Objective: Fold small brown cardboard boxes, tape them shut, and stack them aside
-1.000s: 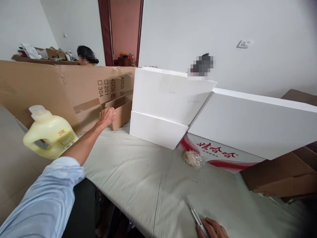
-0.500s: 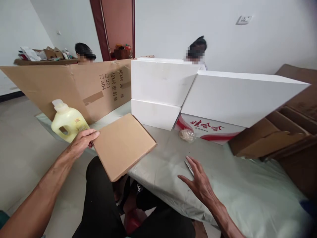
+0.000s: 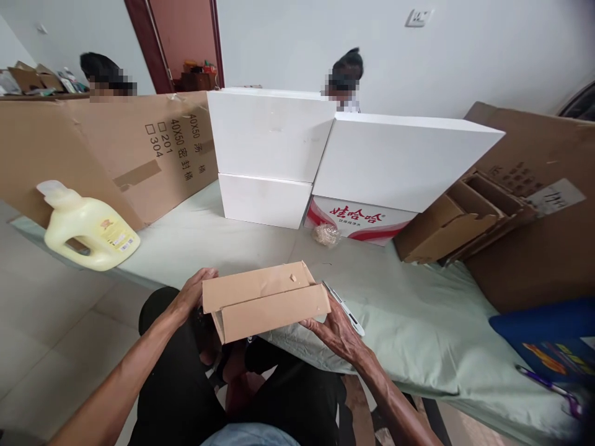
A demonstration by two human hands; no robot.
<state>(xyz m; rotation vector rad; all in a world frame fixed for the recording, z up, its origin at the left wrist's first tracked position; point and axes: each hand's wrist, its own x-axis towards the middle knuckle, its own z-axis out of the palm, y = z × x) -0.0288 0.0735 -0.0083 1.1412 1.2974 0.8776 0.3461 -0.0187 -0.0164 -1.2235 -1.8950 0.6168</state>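
A small brown cardboard box (image 3: 274, 310) is held between my two hands above the table's near edge, its narrow flapped side turned toward me. My left hand (image 3: 193, 294) grips its left end, with some fingers hidden behind it. At the right end, my right hand (image 3: 337, 325) has its thumb under the box and its other fingers partly hidden. Just beside that hand lies a white utility knife (image 3: 346, 310) on the green tablecloth (image 3: 400, 310).
A yellow detergent bottle (image 3: 93, 229) stands at the left before a big carton (image 3: 139, 148). White boxes (image 3: 274, 136) are stacked along the back, with a crumpled ball of clear tape (image 3: 326, 235) before them. Folded cardboard (image 3: 446, 223), a blue package (image 3: 543, 334) and a purple pen (image 3: 548, 381) are at the right. Two people sit beyond.
The cardboard box has moved right and turned from its broad face to its flapped side. My right hand has come left and taken hold of it. The view has shifted right.
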